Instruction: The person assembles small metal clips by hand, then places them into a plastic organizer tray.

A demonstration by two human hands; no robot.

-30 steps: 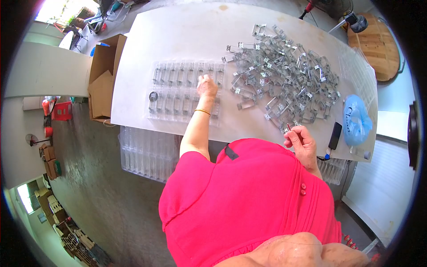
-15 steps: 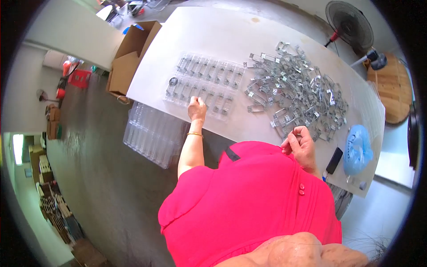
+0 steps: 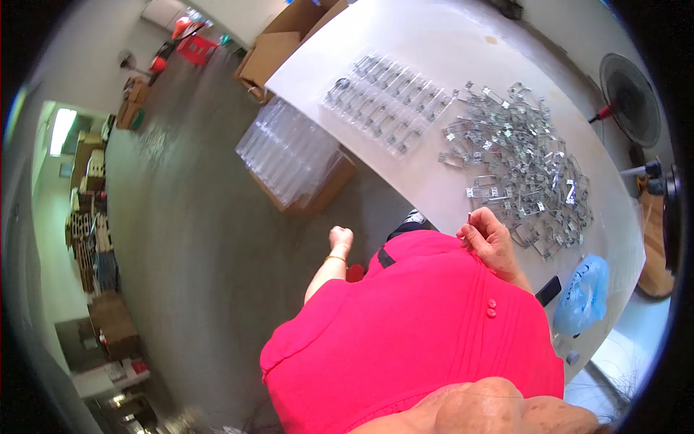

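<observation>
Left hand (image 3: 340,236) withdrawn off tray (image 3: 387,101), clips (image 3: 520,159) beyond

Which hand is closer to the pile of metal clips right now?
The right hand. It sits at the table edge just below the pile of metal clips. The left hand hangs off the table, over the floor, well away.

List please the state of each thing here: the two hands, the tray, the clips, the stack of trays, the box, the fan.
Left hand: closed fist, off the table.
Right hand: pinching something small.
Tray: flat, slots filled.
Clips: loose pile.
Tray stack: on a carton.
Box: open.
Fan: upright.
</observation>
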